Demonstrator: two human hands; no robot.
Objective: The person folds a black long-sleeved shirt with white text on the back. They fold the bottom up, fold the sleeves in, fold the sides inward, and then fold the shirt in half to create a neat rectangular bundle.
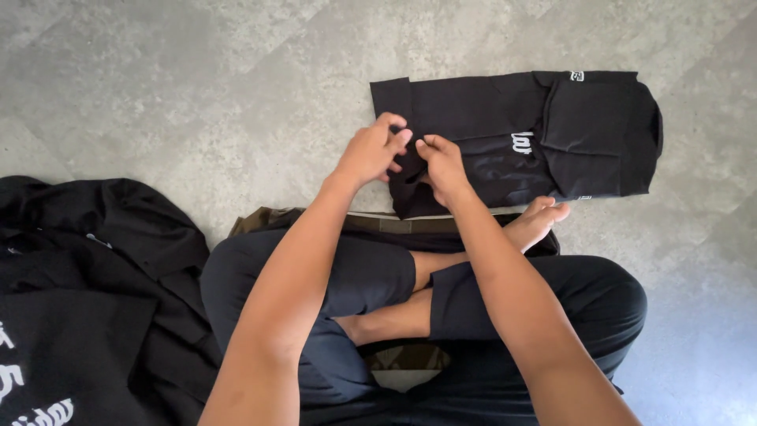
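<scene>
Both hands point(406, 158) on black garment point(512, 134)

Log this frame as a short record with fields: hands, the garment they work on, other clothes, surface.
left hand: pinching the near left edge of the folded black garment
right hand: gripping the same edge, beside the left hand
folded black garment: flat on the floor, white print showing
pile of black clothes: heaped at the person's left
floor: grey, mottled
posture: seated cross-legged, bare foot near the garment

View: one head-worn camera, no second view to share with.
Facing: steeply down over the person's own crossed legs onto the grey floor point(197, 87).
Nearness: close, about arm's reach; forearms fill the lower frame.
</scene>
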